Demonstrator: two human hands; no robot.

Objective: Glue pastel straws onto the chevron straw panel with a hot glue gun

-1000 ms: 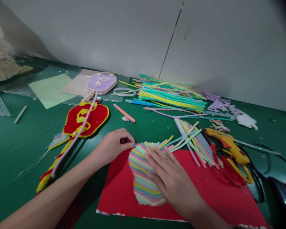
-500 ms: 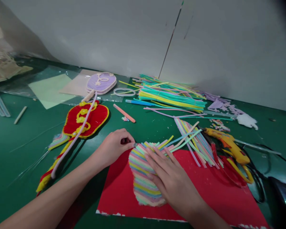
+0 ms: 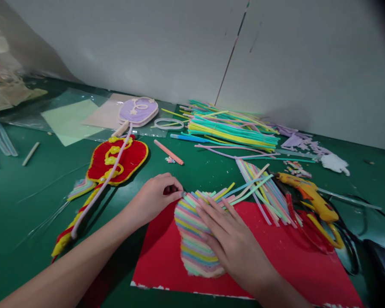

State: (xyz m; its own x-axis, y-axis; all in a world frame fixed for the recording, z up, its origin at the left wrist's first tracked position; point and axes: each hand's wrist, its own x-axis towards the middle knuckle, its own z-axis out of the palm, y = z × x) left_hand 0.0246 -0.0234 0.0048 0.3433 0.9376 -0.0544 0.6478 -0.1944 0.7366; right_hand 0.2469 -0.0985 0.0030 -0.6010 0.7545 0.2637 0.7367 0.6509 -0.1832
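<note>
A striped pastel piece made of fuzzy stems (image 3: 195, 239) lies on a red sheet (image 3: 276, 261), its loose stem ends sticking out at the upper right. My left hand (image 3: 160, 192) is closed in a pinch at the piece's upper left corner; something small and greyish shows at the fingertips, too small to name. My right hand (image 3: 231, 233) lies flat over the piece's right side, its fingers stretched and slightly apart. More striped stems (image 3: 266, 192) fan out just beyond the right hand.
Bundled stems (image 3: 231, 130) lie by the wall. A red and yellow fan (image 3: 131, 160) and a purple fan (image 3: 139, 110) are at left. A yellow glue gun (image 3: 308, 192), red-handled tool (image 3: 311, 233) and black device (image 3: 383, 261) are at right. An orange pen (image 3: 169, 152) lies beyond my left hand.
The whole view has shifted very slightly, so things appear a little further right. Both hands keep the same pose on the striped piece.
</note>
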